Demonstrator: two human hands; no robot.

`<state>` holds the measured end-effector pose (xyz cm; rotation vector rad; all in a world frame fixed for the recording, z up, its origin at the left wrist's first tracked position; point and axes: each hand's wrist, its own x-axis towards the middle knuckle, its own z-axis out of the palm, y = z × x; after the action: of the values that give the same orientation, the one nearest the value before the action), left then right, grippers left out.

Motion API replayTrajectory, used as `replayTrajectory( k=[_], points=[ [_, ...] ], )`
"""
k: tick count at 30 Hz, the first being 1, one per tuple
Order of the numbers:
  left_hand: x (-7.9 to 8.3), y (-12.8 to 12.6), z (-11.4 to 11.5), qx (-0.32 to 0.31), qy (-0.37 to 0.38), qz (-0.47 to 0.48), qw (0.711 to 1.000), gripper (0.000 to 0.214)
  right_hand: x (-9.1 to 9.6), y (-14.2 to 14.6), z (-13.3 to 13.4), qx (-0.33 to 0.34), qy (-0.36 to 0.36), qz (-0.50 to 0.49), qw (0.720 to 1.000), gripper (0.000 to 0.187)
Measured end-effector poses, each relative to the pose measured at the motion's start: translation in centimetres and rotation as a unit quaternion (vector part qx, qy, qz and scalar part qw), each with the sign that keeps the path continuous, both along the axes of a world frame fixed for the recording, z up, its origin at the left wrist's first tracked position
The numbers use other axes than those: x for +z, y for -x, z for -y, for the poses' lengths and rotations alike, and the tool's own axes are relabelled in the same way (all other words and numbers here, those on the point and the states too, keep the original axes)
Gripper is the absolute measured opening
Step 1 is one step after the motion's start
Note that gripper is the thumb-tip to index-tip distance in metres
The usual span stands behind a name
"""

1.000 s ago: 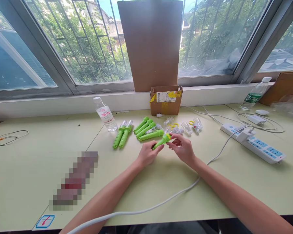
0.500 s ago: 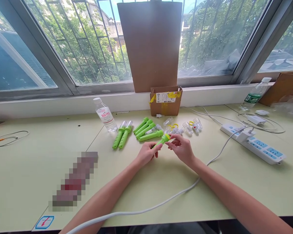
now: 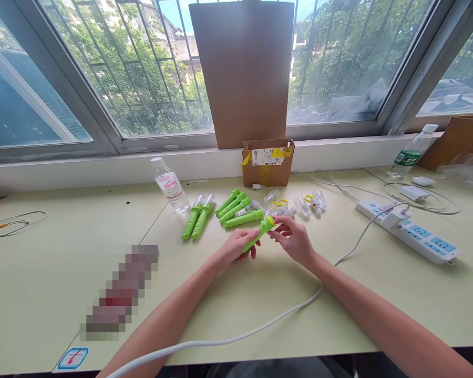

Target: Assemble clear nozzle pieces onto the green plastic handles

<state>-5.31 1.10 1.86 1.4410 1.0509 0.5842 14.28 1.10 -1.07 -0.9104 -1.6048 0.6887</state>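
Observation:
My left hand [image 3: 238, 245] is closed around a green plastic handle [image 3: 256, 239], a hollow-looking tube held at a slant with its wide end up and to the right. A yellow ring [image 3: 270, 221] sits at that wide end. The fingertips of my right hand [image 3: 295, 240] are pinched together at the ring, partly hiding it. Just beyond my hands lie several more green handles [image 3: 242, 218]. Two green handles with clear tops [image 3: 203, 218] rest side by side to the left. Clear plastic caps [image 3: 302, 207] and yellow rings [image 3: 283, 203] are scattered behind my right hand.
A small cardboard box [image 3: 267, 176] stands at the back by the window ledge. One water bottle [image 3: 171, 188] is at left, another [image 3: 410, 155] at far right. A power strip [image 3: 413, 231] lies on the right, and a white cable [image 3: 252, 332] crosses over my forearms.
The green handle has turned slightly and more of its length shows below my left thumb. My left fingers have shifted down along it. My right hand stays at the ring end.

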Motion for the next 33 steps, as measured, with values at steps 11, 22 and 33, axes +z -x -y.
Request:
replayTrajectory(
  k=[11, 22, 33],
  points=[
    [-0.8, -0.7, 0.4, 0.031, -0.09, 0.012, 0.995, 0.041, 0.0, -0.1, 0.3, -0.024, -0.031, 0.014, 0.999, 0.021],
    [-0.7, -0.5, 0.2, 0.016, -0.048, 0.061, 0.997, 0.037, -0.3, -0.2, 0.0, -0.02, 0.019, 0.018, 0.999, 0.028],
    [-0.8, -0.3, -0.1, -0.003, -0.018, 0.076, 0.997, 0.039, -0.4, -0.1, -0.4, 0.008, 0.044, 0.001, 0.999, 0.034]
  ],
)
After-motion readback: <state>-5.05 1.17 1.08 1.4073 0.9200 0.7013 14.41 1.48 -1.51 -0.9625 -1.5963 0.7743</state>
